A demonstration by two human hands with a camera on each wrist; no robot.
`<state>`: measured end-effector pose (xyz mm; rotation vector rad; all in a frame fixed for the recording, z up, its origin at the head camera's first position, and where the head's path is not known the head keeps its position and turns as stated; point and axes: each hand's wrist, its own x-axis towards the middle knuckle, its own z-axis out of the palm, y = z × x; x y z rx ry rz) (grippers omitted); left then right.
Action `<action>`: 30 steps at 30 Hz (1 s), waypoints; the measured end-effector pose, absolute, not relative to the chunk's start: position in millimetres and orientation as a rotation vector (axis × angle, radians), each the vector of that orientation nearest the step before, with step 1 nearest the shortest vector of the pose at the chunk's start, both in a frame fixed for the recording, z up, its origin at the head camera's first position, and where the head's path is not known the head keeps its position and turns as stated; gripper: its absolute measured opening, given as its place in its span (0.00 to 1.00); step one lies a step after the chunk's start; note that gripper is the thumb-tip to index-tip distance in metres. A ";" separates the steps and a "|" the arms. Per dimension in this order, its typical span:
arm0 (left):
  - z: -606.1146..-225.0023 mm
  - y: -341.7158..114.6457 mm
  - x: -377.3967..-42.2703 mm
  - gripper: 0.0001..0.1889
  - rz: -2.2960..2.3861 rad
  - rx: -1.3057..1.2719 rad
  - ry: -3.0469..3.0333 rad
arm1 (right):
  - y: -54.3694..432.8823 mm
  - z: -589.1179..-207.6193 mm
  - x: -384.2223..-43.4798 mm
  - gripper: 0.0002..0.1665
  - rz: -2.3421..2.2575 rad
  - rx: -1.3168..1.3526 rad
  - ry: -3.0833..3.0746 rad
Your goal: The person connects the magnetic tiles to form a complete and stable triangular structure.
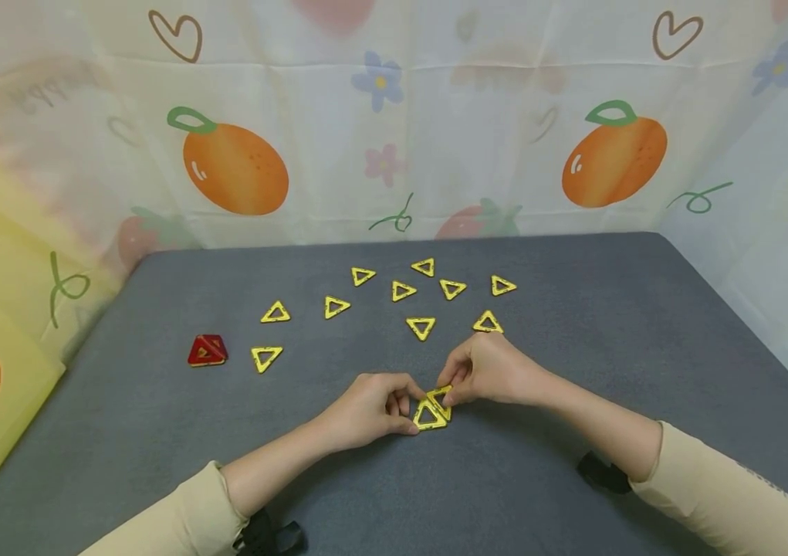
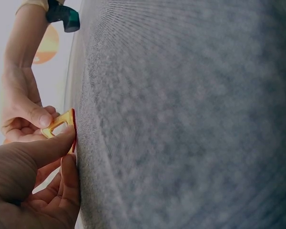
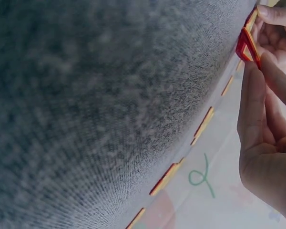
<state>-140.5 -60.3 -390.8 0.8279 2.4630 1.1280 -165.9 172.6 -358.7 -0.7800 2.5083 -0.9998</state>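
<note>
Working from left to right, I record a red pyramid [image 1: 207, 350] at the far left of the worktop [image 1: 157, 463], set apart from ten loose yellow triangular tiles that lie scattered from there across to the right, presumably spread so each can be picked up singly. Near the front, the left hand [image 1: 373, 413] pinches the left triangular tile [image 1: 431, 425] between thumb and finger, apparently to steady it against its neighbour. The right triangular tile [image 1: 439, 390] meets it along one edge; the right hand [image 1: 487, 371] grips this one by thumb and fingers, seemingly to control its angle at that joint. From the head view I find only yellow on both held tiles. The right wrist view reveals red on their other side and an angle between them, and also shows red along the edges of loose tiles.
</note>
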 end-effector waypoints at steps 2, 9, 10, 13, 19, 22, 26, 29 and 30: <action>-390.9 -60.1 -140.3 0.16 1.128 0.826 2.462 | 172.8 -358.9 -165.6 0.09 -1.000 -0.789 2.503; -390.6 -60.4 -139.6 0.17 1.135 0.820 2.469 | 169.6 -363.6 -165.8 0.18 -1.020 -0.793 2.385; -390.7 -60.4 -139.4 0.17 1.136 0.820 2.471 | 169.2 -365.2 -165.7 0.20 -1.013 -0.802 2.371; -390.9 -60.3 -138.7 0.16 1.143 0.823 2.475 | 167.7 -369.0 -164.7 0.24 -0.984 -0.829 2.347; -393.0 -61.5 -138.4 0.14 1.166 0.831 2.463 | 165.6 -372.7 -162.9 0.27 -0.958 -0.857 2.322; -393.8 -61.9 -139.1 0.13 1.165 0.836 2.468 | 163.7 -373.3 -162.5 0.27 -0.960 -0.858 2.319; -393.9 -62.1 -140.2 0.11 1.160 0.833 2.476 | 162.2 -373.8 -162.1 0.27 -0.941 -0.888 2.347; -394.2 -62.0 -140.4 0.11 1.159 0.826 2.473 | 162.3 -374.3 -161.6 0.28 -0.921 -0.894 2.373; -394.3 -62.0 -140.4 0.10 1.158 0.824 2.473 | 162.4 -374.4 -161.4 0.27 -0.916 -0.897 2.380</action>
